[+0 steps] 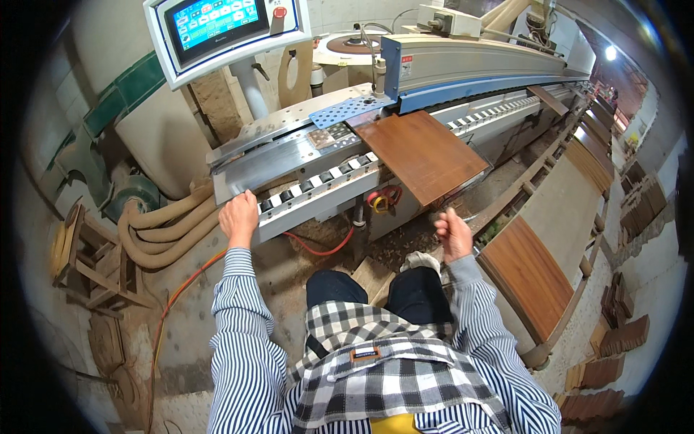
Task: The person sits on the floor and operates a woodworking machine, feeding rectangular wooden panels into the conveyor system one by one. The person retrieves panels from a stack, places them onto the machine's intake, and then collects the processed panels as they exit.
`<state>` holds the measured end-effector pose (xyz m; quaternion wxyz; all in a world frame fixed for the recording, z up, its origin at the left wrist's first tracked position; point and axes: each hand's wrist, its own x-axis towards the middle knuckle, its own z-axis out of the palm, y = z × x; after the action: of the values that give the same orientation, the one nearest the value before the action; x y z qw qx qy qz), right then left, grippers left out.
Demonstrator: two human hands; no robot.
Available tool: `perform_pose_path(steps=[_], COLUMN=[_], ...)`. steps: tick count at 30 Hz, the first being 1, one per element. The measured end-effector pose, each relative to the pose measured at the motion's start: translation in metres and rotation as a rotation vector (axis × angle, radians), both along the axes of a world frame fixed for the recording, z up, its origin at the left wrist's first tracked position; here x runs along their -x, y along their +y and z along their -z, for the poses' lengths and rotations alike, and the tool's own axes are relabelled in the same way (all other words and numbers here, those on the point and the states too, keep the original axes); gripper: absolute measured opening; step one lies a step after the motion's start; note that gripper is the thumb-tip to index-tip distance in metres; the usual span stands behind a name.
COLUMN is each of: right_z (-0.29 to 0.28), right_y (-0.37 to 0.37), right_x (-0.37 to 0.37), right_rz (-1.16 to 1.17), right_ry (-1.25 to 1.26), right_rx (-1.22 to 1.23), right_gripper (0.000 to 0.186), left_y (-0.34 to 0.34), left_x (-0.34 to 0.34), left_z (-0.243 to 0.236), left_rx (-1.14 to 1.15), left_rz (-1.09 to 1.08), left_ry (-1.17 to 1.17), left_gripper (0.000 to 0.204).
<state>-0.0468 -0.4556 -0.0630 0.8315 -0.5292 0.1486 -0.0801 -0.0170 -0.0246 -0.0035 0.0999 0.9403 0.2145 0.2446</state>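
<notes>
While my left hand (238, 217) is resting on the near end of the roller rail (318, 192), the brown board (426, 159) is lying flat on the machine to my front and right. Its long axis is running slantwise, from upper left to lower right: one short edge is sitting at the foot of the long beam (491, 69), and the opposite short edge is jutting past the rail toward me and my right, over the floor. Its lowest corner is pointing down at my right hand (454, 235), which is hovering just below and beside it, apart from the board as far as I am seeing. The fingers of that hand are curling inward, making it narrow, and I cannot tell whether they are closing on anything. My left fingers are bending over the rail's corner, the knuckles upward; I cannot tell how firmly they are gripping. A blue perforated plate (347, 112) is lying beside the board's upper left corner. To my right, a wood-grain board (531, 275) is resting on a stack, its long axis slanting from upper left to lower right too. Above my left hand a control panel (228, 36) is showing a lit screen, and thick hoses (166, 235) are curving by the floor on my left.
</notes>
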Motion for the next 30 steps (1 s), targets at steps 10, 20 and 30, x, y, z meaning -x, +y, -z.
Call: perform_pose_path(steps=[10, 20, 30], right_z=[0.099, 0.109, 0.136], right_y=[-0.217, -0.256, -0.27], right_x=[0.223, 0.282, 0.296], right_rz=[0.993, 1.106, 1.204], right_ry=[0.198, 0.4, 0.444], right_rx=[0.501, 0.397, 0.443], right_gripper=[0.043, 0.056, 0.046], left_y=[0.002, 0.002, -0.002], left_x=[0.002, 0.0, 0.001], left_z=[0.0, 0.001, -0.001], left_rx=[-0.007, 0.002, -0.009], left_rz=[-0.014, 0.001, -0.004], left_ry=[0.025, 0.036, 0.014], left_gripper=[0.041, 0.041, 0.042])
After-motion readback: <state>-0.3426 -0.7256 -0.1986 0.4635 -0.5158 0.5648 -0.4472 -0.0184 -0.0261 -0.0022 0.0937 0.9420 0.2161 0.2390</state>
